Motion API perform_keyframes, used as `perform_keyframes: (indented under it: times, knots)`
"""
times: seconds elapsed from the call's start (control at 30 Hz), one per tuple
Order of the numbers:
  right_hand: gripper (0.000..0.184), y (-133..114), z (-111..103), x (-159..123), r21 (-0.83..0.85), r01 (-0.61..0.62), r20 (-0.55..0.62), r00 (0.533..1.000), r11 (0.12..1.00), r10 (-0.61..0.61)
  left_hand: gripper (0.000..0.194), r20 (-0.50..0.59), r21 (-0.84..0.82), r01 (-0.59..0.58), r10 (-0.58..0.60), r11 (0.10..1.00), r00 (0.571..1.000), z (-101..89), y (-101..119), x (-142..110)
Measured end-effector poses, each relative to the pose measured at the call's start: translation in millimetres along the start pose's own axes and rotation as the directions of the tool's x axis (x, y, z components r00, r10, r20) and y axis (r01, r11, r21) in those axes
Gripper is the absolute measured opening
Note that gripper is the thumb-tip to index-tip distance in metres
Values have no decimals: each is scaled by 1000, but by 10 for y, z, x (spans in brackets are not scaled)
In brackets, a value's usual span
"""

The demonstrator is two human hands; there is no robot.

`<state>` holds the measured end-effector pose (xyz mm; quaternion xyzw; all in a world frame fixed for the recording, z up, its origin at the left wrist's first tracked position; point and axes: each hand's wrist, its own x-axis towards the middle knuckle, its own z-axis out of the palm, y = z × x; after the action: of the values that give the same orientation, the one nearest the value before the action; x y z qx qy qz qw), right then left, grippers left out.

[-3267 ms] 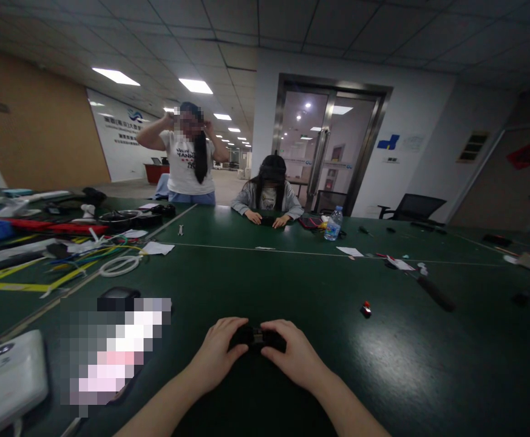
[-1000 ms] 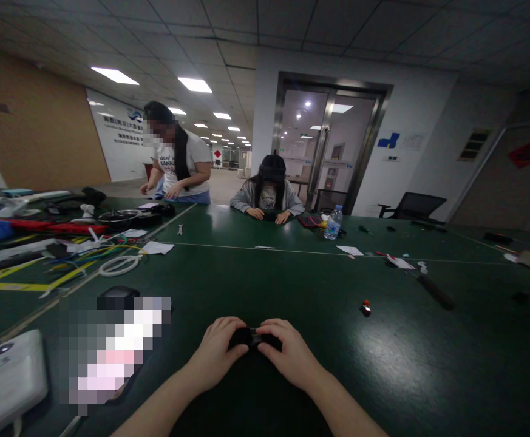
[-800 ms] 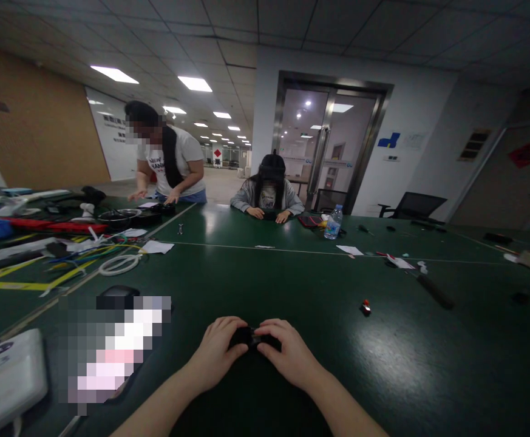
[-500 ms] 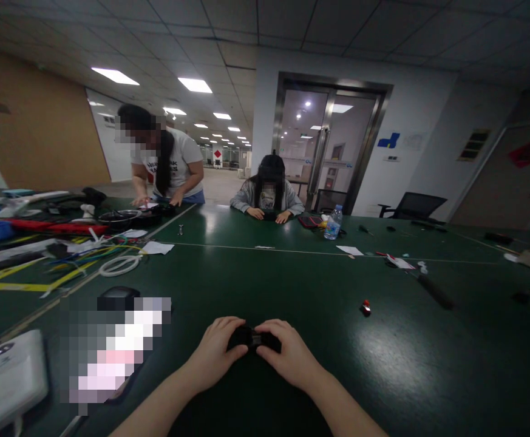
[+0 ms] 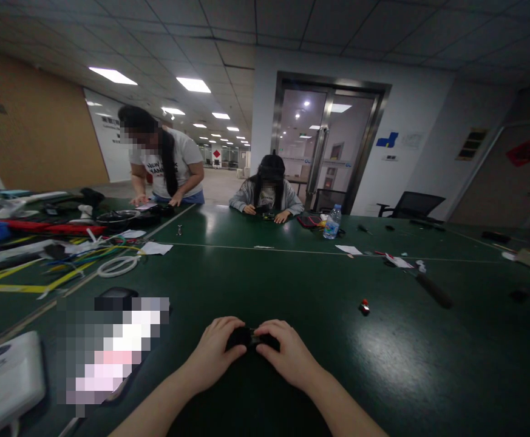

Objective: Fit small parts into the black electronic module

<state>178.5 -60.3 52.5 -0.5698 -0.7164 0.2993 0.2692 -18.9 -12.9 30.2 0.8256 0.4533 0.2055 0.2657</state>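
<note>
A small black object (image 5: 245, 337) lies on the dark green table (image 5: 319, 340) just in front of me, gripped from both sides. My left hand (image 5: 214, 355) curls round its left end. My right hand (image 5: 285, 355) closes on its right end, thumb and fingers pinched near the middle. Most of the object is hidden under my fingers, so I cannot make out what it is.
A white device (image 5: 5, 379) and a blurred patch (image 5: 110, 346) lie at my left. A small red part (image 5: 363, 307), a black handled tool (image 5: 433, 290), cables (image 5: 119, 266) and a water bottle (image 5: 332, 222) sit further off. One person (image 5: 162, 161) stands, another (image 5: 267, 194) sits opposite.
My hands have stayed on the black object, drawing slightly closer together. The standing person lowered both arms, stepped left and bent over the table.
</note>
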Motion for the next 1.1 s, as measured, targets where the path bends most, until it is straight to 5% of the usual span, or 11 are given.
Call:
perform_keyframes:
  times: [1.1]
  knots:
    - [26, 56, 30, 17, 5, 20, -27, 999, 1000, -20, 35, 7, 12, -3, 3, 1000, 1000, -26, 57, -9]
